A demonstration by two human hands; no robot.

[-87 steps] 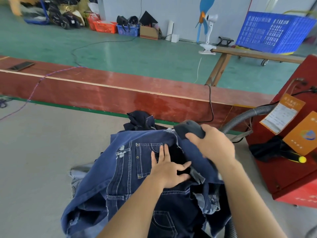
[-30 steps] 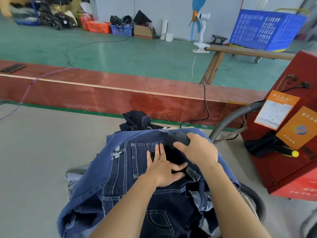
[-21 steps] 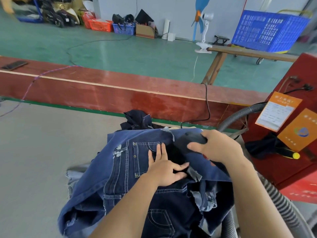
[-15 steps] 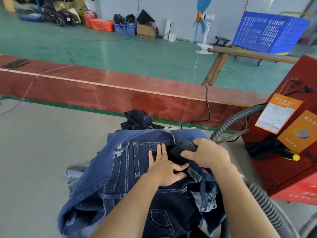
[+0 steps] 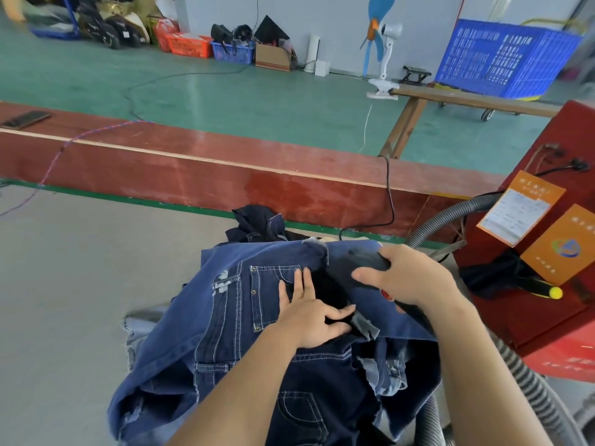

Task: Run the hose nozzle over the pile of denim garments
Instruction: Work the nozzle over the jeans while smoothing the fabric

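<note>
A pile of dark blue denim garments [image 5: 225,333] lies on the grey work table [image 5: 64,300] in front of me. My left hand [image 5: 309,312] rests flat on the top garment, fingers spread beside a dark opening in the cloth. My right hand [image 5: 409,278] grips the dark hose nozzle [image 5: 357,263] and holds it against the denim at the pile's upper right. A grey ribbed hose [image 5: 450,214] runs from the red machine toward the nozzle, and another stretch passes under my right forearm.
A red machine [image 5: 547,284] with orange tags stands close on the right. A long red board [image 5: 225,175] borders the table's far edge, with a black cable over it. Beyond lie green floor, a wooden bench, a blue crate [image 5: 502,56] and a clip fan.
My right hand has slid the nozzle back and forth over the pile's top, now slightly further right than half a second ago. My left hand has stayed flat on the denim.
</note>
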